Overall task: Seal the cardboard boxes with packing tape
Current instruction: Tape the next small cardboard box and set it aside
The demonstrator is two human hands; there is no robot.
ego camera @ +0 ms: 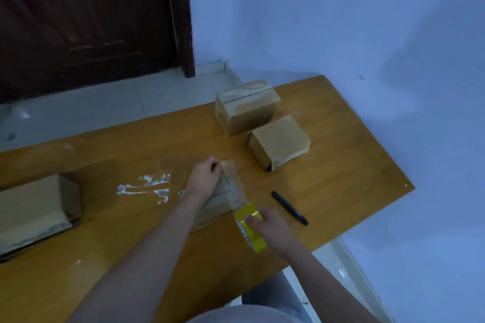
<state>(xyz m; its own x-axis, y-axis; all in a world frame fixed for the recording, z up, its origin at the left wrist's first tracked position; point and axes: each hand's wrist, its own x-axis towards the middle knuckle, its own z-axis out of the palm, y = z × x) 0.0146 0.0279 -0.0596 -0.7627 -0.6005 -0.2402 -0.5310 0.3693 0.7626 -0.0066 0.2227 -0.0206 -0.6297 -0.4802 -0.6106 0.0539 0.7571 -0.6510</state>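
On the worktop [341, 139], a box [221, 198] lies near the front edge, about midway along it. The left hand [206, 178] rests on the box's far end; the right hand [273, 225] holds the tape roll [249, 228] at the box's near right corner, with a strip of tape [237, 186] running over the box between the two hands. A pen [290, 208] lies just right of the box. Two more boxes sit toward the far right corner, the nearer one [279, 141] just before the farther one [246, 107]. Another box [34, 210] lies at the left end.
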